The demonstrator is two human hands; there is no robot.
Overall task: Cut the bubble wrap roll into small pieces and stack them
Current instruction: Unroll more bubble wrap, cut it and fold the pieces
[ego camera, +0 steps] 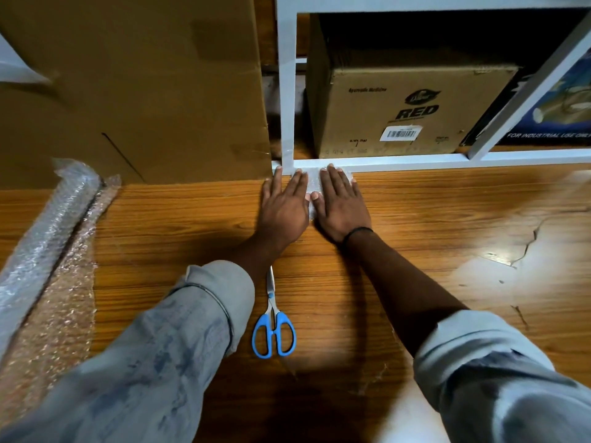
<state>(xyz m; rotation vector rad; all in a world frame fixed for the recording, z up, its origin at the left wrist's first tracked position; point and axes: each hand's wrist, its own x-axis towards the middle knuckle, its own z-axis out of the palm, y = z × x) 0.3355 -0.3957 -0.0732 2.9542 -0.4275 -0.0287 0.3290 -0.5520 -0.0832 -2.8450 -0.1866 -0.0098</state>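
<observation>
— So, from nine o'clock: where is the stock?

— The bubble wrap roll [48, 231] lies along the left edge of the wooden floor [415, 238], its loose sheet spread beside it, with a big cardboard sheet [134, 91] standing at eleven o'clock. Nothing touches it.

— And the hands?

— At the centre, toward twelve, the left hand [283, 206] and right hand [340, 204] lie flat side by side, fingers straight and spread, gripping nothing. They press on the stack of cut pieces [309, 187], which is nudged against the white shelf frame [399, 163]. I judge the frame serves as a stop to square the edges.

— The cutter?

— The blue-handled scissors [273, 327] rest closed at six o'clock, between the forearms, within easy reach for another cut.

— To the right?

— A printed carton [409, 113] sits on the shelf at one o'clock.
</observation>
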